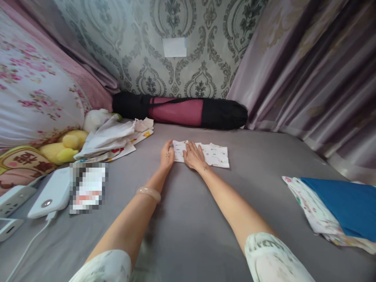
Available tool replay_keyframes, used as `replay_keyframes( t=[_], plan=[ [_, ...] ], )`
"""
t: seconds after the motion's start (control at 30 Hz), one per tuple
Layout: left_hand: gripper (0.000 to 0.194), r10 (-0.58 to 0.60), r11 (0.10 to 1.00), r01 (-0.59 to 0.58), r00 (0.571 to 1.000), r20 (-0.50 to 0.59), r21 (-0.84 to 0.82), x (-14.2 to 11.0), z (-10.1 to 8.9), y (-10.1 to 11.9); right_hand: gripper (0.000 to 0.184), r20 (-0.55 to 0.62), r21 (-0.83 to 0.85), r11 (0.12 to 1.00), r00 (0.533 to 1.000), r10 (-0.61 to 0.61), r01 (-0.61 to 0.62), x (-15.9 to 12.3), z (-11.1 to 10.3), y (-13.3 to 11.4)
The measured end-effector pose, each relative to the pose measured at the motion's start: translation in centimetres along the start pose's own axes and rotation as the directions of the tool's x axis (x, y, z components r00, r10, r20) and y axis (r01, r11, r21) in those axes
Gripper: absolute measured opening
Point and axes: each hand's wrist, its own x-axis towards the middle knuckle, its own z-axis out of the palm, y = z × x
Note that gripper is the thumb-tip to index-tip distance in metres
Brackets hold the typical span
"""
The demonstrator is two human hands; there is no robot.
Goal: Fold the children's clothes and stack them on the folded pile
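Observation:
A white cloth with a small scattered print (216, 154) lies folded into a flat rectangle on the grey sheet. My left hand (167, 154) is at its left edge, the fingers closed on the fabric there; the fingertips are partly hidden. Flat on top of the cloth, left of its middle, rests my right hand (194, 155) with its fingers stretched out. A pale bangle (149, 192) circles my left wrist.
Behind the cloth lies a black and maroon roll bag (176, 111) along the wall. To the left are crumpled white clothes (108, 137), a yellow plush toy (63, 147), a white power bank (51, 192) and a power strip (16, 199). At right, folded blue fabric (343, 207) sits on printed fabric.

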Motion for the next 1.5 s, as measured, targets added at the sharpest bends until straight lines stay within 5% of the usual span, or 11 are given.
replay_keyframes(
  t=[0.17,0.4,0.73,1.5],
  plan=[
    [0.056,-0.044,0.998,0.044,0.999,-0.01,-0.049,0.1,-0.2,-0.1,0.058,0.003,-0.012,1.0,1.0,-0.003,0.003,0.0,0.5,0.2],
    [0.042,-0.129,0.911,0.058,0.98,-0.149,-0.409,0.4,0.3,-0.5,0.057,0.065,-0.006,1.0,0.998,0.011,-0.01,0.6,-0.4,-0.3],
    [0.046,-0.232,0.851,0.087,0.947,-0.221,-0.518,0.8,0.3,-0.7,0.059,0.056,0.05,0.994,0.993,-0.101,0.098,2.3,0.9,-4.6],
    [0.049,-0.248,0.786,0.064,0.944,-0.219,-0.614,1.1,0.8,-1.4,0.057,0.133,0.046,0.992,0.983,-0.125,0.119,3.1,1.4,-5.6]
  ],
)
